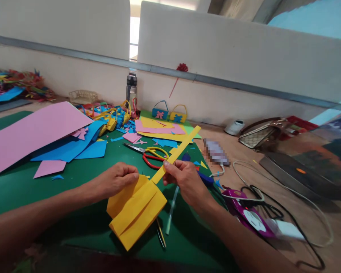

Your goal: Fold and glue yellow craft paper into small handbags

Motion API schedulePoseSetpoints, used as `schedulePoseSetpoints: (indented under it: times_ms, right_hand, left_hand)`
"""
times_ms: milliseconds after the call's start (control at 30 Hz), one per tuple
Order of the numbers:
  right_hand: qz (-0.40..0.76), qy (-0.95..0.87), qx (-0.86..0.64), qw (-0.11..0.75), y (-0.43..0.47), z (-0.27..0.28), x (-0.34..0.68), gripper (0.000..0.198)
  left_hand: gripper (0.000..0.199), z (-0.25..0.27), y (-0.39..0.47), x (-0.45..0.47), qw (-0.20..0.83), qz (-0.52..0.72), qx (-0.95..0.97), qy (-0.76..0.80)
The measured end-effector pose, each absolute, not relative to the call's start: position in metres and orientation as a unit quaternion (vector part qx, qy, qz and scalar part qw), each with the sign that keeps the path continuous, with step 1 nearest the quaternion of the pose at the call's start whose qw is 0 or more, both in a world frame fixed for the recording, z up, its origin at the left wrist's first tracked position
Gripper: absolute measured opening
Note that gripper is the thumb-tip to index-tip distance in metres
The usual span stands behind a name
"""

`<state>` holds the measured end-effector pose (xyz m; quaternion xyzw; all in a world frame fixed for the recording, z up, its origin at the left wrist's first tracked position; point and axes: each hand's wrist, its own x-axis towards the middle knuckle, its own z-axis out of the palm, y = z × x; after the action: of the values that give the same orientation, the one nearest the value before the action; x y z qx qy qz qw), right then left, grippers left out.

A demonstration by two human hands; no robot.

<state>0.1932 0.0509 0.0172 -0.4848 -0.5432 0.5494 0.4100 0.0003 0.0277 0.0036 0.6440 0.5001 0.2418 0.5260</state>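
Note:
A folded yellow paper bag (139,212) is held above the green mat, its side creased and tilted toward me. My left hand (121,180) is closed on the bag's upper left edge. A long yellow paper strip (184,144) runs up and to the right from the bag's top corner. Between thumb and fingers, my right hand (182,180) pinches this strip near its lower end. Just beyond the hands lie scissors (150,153) with red and yellow handles. A blue glue gun (204,178) is partly hidden behind my right hand, and a clear glue stick (172,212) lies below it.
Pink sheets (39,132) and blue sheets (71,148) cover the mat's left. Small finished paper bags (169,113) stand at the back by the wall. On the right are a phone (216,151), cables, a purple power strip (247,212) and a handbag (261,132).

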Motion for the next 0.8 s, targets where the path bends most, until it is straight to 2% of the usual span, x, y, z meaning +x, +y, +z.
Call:
schedulePoseSetpoints:
  times_ms: [167,333,533,800]
  right_hand:
    - [0.545,-0.562,-0.474,0.404,0.0523,0.0142,0.1939,0.027]
    - [0.476,-0.608,-0.463,0.435,0.053,0.0146,0.1959,0.027]
    - [0.532,-0.58,-0.448,0.424,0.051,0.0133,0.1935,0.019]
    - [0.511,-0.596,-0.451,0.425,0.0493,0.0105,0.192,0.018]
  left_hand:
    - [0.02,0.0006,0.027,0.0023,0.513,0.241,0.657,0.497]
    - [0.018,0.0021,0.0233,0.0044,0.529,0.263,0.641,0.491]
    - [0.025,0.0028,0.0195,0.006,0.538,0.278,0.629,0.488]
    - [0.018,0.0045,0.02,0.0072,0.537,0.316,0.593,0.509]
